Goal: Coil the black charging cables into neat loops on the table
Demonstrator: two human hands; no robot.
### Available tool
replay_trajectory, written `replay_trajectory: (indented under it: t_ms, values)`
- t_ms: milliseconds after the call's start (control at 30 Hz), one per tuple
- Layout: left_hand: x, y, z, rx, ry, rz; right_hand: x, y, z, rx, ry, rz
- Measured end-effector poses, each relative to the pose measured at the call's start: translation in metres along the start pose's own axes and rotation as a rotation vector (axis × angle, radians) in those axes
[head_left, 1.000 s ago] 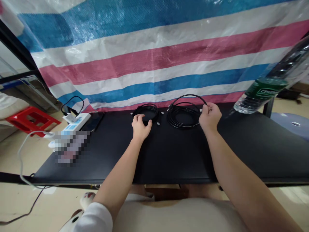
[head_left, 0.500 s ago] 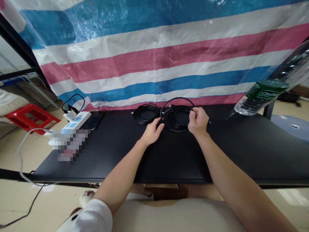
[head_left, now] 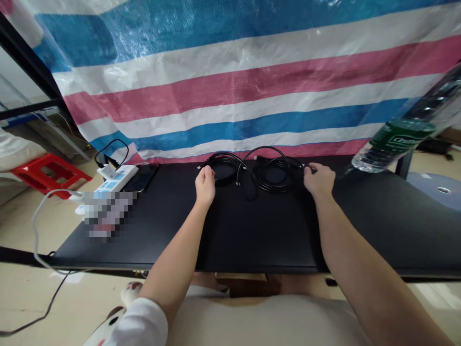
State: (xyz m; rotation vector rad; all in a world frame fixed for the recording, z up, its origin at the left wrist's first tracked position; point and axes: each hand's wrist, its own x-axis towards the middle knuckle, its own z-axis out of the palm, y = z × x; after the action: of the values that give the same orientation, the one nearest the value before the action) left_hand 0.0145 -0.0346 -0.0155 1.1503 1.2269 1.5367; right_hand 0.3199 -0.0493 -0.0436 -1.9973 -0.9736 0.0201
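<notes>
Two coils of black cable lie side by side at the back of the black tabletop (head_left: pixel 252 230). My left hand (head_left: pixel 205 186) is closed in a pinch at the near left edge of the left coil (head_left: pixel 225 180), on its black cable. My right hand (head_left: pixel 320 179) is to the right of the right coil (head_left: pixel 268 186); its thumb and forefinger pinch black cable close to a small light-coloured tip. A loop of loose cable (head_left: pixel 256 180) arches between the coils, and another small pale end (head_left: pixel 237 183) shows near it.
At the left are a white power strip (head_left: pixel 122 178) with plugs, a dark phone (head_left: pixel 142 179) and a blurred-out item. A large water bottle (head_left: pixel 391 142) is at the back right. Striped plastic sheeting (head_left: pixel 230 81) hangs behind the table. A red stool (head_left: pixel 50 173) stands beyond its left end.
My hands have moved apart, left hand leftward to the left coil, right hand rightward. The raised cable loop between them has dropped lower over the coils.
</notes>
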Motion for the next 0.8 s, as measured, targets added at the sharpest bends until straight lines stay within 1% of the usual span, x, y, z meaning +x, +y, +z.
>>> replay_trajectory:
  t_ms: [67,100,200,267,333,400,467,533,600,700,800]
  values:
    - [0.003,0.003,-0.003,0.041,-0.009,0.021,0.001,0.003,0.004,-0.086,-0.099,0.053]
    - [0.004,0.004,-0.004,0.076,-0.019,0.025,0.002,0.005,0.007,-0.114,-0.119,0.074]
    - [0.004,0.005,-0.006,0.148,-0.04,0.027,0.004,0.012,0.011,-0.112,-0.119,0.069]
    - [0.002,0.005,-0.006,0.151,-0.059,0.036,0.006,0.015,0.011,-0.052,-0.105,0.046]
    - [0.0,0.006,-0.005,0.103,-0.072,0.031,0.007,0.012,0.007,0.04,-0.084,0.065]
    - [0.001,0.008,-0.004,-0.002,-0.05,0.003,0.005,0.004,0.0,0.198,-0.067,0.153]
    - [0.003,0.011,-0.004,-0.133,0.0,-0.051,0.002,-0.008,-0.009,0.451,-0.075,0.258]
    - [0.008,0.014,-0.007,-0.249,0.051,-0.119,-0.001,-0.018,-0.02,0.744,-0.085,0.315]
    - [0.014,0.016,-0.013,-0.336,0.103,-0.174,-0.003,-0.025,-0.03,0.977,-0.069,0.349]
    - [0.023,0.019,-0.026,-0.441,0.212,-0.232,-0.003,-0.025,-0.04,1.172,0.01,0.396]
    - [0.029,0.019,-0.038,-0.49,0.321,-0.273,-0.002,-0.02,-0.044,1.244,0.076,0.423]
